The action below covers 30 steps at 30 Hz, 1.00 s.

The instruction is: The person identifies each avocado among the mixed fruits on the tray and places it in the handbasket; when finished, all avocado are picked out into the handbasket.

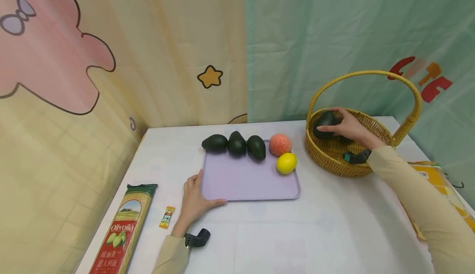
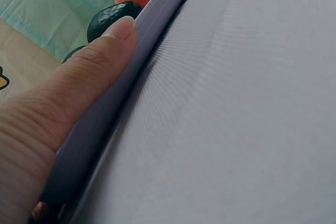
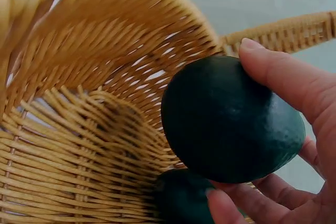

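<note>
My right hand (image 1: pixel 349 126) grips a dark green avocado (image 3: pixel 226 121) at the far-left side of the wicker basket (image 1: pixel 326 158), thumb on one side and fingers on the other. Below it, a second avocado (image 3: pixel 181 195) lies in the basket, partly hidden. At the near-left corner of the light purple tray (image 1: pixel 245 183), my left hand (image 1: pixel 194 199) is spread, its thumb (image 2: pixel 100 61) straight against the front rim. Three avocados (image 1: pixel 236 144) line the tray's far-left edge. A pinkish-orange round fruit (image 1: pixel 280 144) and a yellow lemon (image 1: pixel 286 163) sit at its right.
The basket's tall handle (image 1: pixel 365 72) arches over its opening. On the left lie an Olivoilà pasta packet (image 1: pixel 122 232) and a small yellow sachet (image 1: pixel 167 217). An orange-yellow package (image 1: pixel 434 177) is partly behind the right sleeve. A printed curtain (image 1: pixel 178 51) hangs behind the white table (image 1: pixel 282 237).
</note>
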Each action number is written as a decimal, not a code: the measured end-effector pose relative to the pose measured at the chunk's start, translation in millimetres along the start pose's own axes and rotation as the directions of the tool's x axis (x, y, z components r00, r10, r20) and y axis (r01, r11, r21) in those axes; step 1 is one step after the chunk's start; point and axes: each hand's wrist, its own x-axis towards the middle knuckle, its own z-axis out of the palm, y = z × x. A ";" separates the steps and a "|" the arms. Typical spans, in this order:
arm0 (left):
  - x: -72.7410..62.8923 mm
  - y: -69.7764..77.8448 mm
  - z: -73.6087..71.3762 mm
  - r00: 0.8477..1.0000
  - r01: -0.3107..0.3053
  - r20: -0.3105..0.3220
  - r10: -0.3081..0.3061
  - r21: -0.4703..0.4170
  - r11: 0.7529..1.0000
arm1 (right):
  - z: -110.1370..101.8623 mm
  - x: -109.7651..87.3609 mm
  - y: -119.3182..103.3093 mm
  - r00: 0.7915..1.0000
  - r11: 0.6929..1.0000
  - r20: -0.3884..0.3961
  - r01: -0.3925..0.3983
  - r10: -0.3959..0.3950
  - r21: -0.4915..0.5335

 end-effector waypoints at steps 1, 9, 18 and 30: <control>0.1 -0.2 0.3 1.000 -0.004 -0.002 0.004 -0.001 1.000 | 1.8 1.5 1.2 1.000 1.000 -0.005 0.000 -0.001 -0.020; 0.1 -1.0 1.4 1.000 -0.007 0.011 0.007 0.002 1.000 | 11.1 10.9 12.4 0.999 0.997 -0.035 0.026 -0.029 -0.074; -0.6 -0.7 -0.3 1.000 -0.007 0.009 0.007 0.006 1.000 | 14.4 18.7 14.1 0.999 0.998 -0.054 -0.007 0.003 -0.069; -0.8 -1.3 -0.6 1.000 -0.015 -0.001 0.015 0.005 1.000 | 16.8 25.7 13.3 0.994 0.998 -0.106 -0.010 0.003 -0.067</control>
